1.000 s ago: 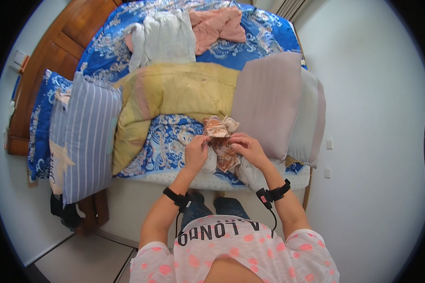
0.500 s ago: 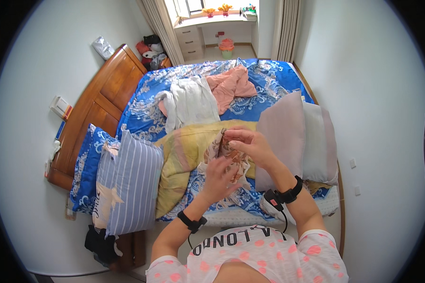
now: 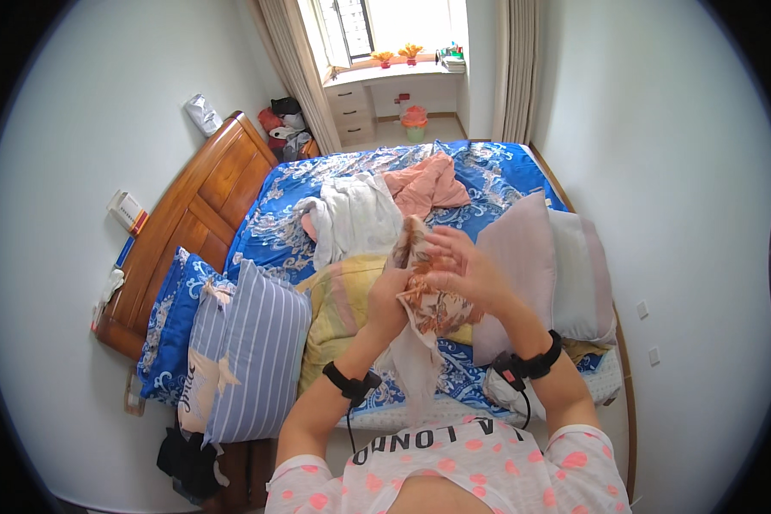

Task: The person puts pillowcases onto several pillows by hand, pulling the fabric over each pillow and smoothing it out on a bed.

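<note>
A cream cloth with an orange-brown flower print (image 3: 441,307) hangs bunched in front of me over the near part of the bed. My left hand (image 3: 389,301) grips its left side, thumb laid along the fabric. A thin whitish end (image 3: 409,368) dangles below, blurred by motion. Beside the cloth's upper right is my right hand (image 3: 469,272), fingers apart and slightly smeared; whether they touch it I cannot tell. Behind the cloth lies a yellow blanket (image 3: 338,295). Each wrist wears a black band.
Striped and blue pillows (image 3: 261,360) lean at the left near the wooden headboard (image 3: 201,218). Pale mauve and grey pillows (image 3: 522,265) stand at right. White (image 3: 351,210) and pink (image 3: 424,182) covers lie crumpled on the blue bedsheet (image 3: 497,171). A desk (image 3: 394,72) fills the window side.
My left hand has closed on the cloth's left side. The cloth is lifted and opened out more, showing more of the flower print. My view has tilted up slightly.
</note>
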The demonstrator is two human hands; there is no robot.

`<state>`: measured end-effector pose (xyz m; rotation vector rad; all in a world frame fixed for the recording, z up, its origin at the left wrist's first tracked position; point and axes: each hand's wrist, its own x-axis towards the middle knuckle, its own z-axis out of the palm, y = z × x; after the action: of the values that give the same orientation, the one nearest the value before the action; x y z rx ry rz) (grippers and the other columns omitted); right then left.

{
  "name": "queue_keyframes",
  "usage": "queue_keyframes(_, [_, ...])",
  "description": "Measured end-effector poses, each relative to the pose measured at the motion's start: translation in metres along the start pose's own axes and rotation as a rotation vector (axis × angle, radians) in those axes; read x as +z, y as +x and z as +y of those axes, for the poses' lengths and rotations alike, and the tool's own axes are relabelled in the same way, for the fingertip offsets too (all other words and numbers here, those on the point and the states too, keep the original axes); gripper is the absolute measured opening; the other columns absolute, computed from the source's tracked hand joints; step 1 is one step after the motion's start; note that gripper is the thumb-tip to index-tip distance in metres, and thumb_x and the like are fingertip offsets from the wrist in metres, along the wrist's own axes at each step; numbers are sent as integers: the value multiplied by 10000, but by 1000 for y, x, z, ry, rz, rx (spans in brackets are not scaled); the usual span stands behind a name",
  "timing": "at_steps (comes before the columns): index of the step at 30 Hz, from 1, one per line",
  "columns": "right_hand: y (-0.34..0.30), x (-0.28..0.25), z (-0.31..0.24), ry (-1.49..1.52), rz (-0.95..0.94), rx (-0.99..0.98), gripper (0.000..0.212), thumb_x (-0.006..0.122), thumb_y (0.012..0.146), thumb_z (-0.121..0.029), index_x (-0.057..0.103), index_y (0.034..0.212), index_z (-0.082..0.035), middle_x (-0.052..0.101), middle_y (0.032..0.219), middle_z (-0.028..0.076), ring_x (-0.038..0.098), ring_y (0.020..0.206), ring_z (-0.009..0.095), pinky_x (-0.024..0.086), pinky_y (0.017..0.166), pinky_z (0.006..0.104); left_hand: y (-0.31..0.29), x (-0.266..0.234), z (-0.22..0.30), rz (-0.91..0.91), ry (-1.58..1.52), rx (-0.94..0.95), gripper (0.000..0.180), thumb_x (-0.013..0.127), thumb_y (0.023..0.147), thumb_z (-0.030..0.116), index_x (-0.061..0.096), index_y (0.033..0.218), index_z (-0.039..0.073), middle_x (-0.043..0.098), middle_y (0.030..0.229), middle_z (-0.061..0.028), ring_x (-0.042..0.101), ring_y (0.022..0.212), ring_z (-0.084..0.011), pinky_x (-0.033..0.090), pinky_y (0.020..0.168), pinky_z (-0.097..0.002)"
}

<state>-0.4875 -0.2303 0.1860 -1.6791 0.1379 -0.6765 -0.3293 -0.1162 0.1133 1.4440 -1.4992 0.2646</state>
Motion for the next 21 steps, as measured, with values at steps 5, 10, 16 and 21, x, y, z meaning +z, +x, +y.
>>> queue_keyframes(5, [-40, 16, 19, -372, 86, 86, 928, 837, 729, -365, 354, 1440, -15, 411, 1421, 140, 466, 1289, 278, 456, 999, 397, 22, -5, 10, -41, 65, -213, 167, 700, 778, 132, 594, 880, 55, 620, 769, -181, 616, 751, -378, 477, 640, -419])
queue_keyframes(10, [-67, 4, 49, -454, 169, 162, 563, 756, 811, -245, 530, 1280, -29, 590, 1142, 107, 565, 1076, 177, 468, 900, 317, 30, -14, 8, -28, -126, -295, 156, 688, 783, 102, 573, 852, 21, 585, 676, -189, 596, 637, -365, 453, 577, -394])
queue_keyframes(16, [-49, -19, 18, -124, 466, 283, 154, 561, 916, -115, 639, 1018, -30, 643, 827, 55, 572, 768, 86, 458, 704, 259, 34, -53, -8, -307, -158, -373, 160, 696, 770, 65, 564, 834, 0, 570, 664, -174, 570, 600, -276, 433, 573, -352])
queue_keyframes(21, [-22, -30, -7, -460, 281, 6, 119, 601, 904, -86, 644, 991, -17, 630, 882, -4, 572, 837, 86, 462, 748, 238, 18, -47, -29, -255, -130, -369, 190, 729, 838, 93, 547, 819, 42, 534, 675, -14, 496, 652, -63, 405, 574, -243])
